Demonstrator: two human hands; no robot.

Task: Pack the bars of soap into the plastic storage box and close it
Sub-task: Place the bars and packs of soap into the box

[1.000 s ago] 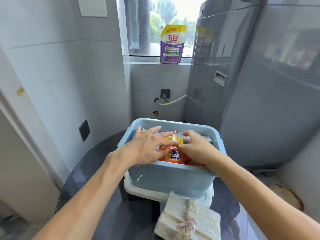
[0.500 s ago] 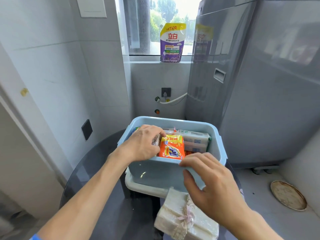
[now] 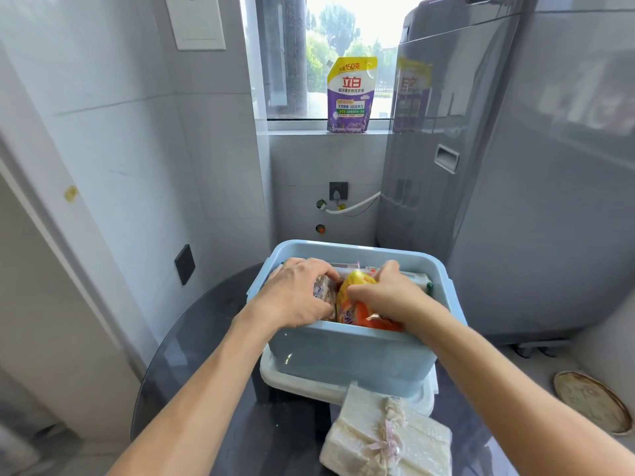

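A light blue plastic storage box [image 3: 347, 355] stands open on a dark glass table, resting on its white lid [image 3: 292, 379]. Wrapped soap bars fill it. My left hand [image 3: 295, 293] presses on a pale wrapped bar [image 3: 324, 293] at the left inside the box. My right hand [image 3: 391, 297] grips an orange and yellow wrapped soap bar [image 3: 354, 307] in the middle. A white and green bar [image 3: 421, 280] lies at the back right. Another soap, wrapped in white with a ribbon [image 3: 388, 438], lies on the table in front of the box.
The round dark glass table [image 3: 206, 372] stands in a tiled corner. A grey washing machine [image 3: 498, 201] rises at the right. A purple detergent pouch [image 3: 348, 96] sits on the window sill. A round rusty disc [image 3: 591, 400] lies on the floor at the right.
My right hand, which had drawn back toward me in front of the box, has gone back into it and closed on the orange bar. My left hand stays on the pale bar.
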